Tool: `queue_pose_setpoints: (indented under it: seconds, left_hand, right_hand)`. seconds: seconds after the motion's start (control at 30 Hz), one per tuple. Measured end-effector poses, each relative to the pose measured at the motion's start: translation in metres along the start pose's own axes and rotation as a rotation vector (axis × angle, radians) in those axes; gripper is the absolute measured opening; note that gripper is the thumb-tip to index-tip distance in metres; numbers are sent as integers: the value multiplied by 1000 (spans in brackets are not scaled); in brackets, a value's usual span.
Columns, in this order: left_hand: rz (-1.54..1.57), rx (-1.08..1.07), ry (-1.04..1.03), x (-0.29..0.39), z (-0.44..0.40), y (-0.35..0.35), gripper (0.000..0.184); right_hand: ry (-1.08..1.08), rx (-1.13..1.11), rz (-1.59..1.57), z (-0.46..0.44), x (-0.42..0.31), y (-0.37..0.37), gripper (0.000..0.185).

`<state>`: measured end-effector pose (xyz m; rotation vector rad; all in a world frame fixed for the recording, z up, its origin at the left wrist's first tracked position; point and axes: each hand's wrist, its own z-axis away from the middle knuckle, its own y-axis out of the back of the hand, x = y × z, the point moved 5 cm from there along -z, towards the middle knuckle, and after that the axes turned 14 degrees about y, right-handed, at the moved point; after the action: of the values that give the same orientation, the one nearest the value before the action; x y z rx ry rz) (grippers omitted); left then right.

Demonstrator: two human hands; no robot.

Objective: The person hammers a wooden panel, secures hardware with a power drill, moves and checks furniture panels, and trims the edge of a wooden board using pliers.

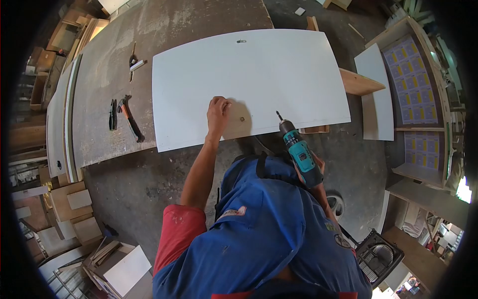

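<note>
A large white panel (279, 70) lies across the bench in front of me. Over its near part is my left hand (218, 112), its fingers curled together; whatever they may hold is too small to make out. Just right of that hand, a small round brownish piece (242, 119) sits on the panel, partly in the hand's shadow. My right hand (319, 164) grips a teal and black cordless drill (300, 155), mostly hidden behind it. The drill's bit points up and away, at the panel's near right edge. A small metal fitting (241, 41) is near the panel's far edge.
On the brown bench (99, 89) to the left lie a hammer (130, 118), black-handled pliers (113, 114) and a dark slender tool (133, 61). A wooden board (361, 82) juts out past the panel's right side. A wooden cabinet frame (416, 89) stands farther right.
</note>
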<state>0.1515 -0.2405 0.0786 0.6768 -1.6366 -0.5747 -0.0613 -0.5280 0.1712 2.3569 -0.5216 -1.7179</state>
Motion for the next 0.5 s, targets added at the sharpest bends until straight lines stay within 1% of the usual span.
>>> queue_pose_setpoints:
  seconds: [0.07, 0.1, 0.17, 0.2, 0.23, 0.3, 0.37, 0.4, 0.43, 0.5]
  left_hand:
    - [581, -202, 500, -20, 4, -11, 7]
    - [579, -215, 496, -14, 9, -10, 7]
    - [1457, -344, 694, 4, 25, -12, 7]
    - [1546, -355, 747, 10, 30, -12, 7]
    - [1543, -374, 745, 11, 34, -13, 7]
    - [1727, -408, 843, 6, 40, -20, 7]
    - [1682, -451, 840, -7, 43, -26, 10]
    - [1009, -352, 688, -8, 42, -18, 15]
    - [366, -239, 469, 4, 38, -13, 21]
    - [-3, -278, 221, 32, 42, -6, 31]
  right_hand:
    - [-7, -24, 0, -7, -8, -1, 33]
    - [-16, -55, -3, -7, -10, -2, 36]
    - [-7, -46, 17, -3, -6, -2, 37]
    - [6, -48, 33, -2, -6, -2, 38]
    - [2, -32, 39, -2, -5, -1, 38]
    - [-45, -10, -4, -2, -3, -1, 39]
    - [-68, -8, -19, -3, -13, -1, 40]
    - [-83, -3, -26, -6, -16, 1, 41]
    - [-80, 44, 9, -7, -16, 1, 41]
    - [-124, 78, -134, -5, -11, -4, 41]
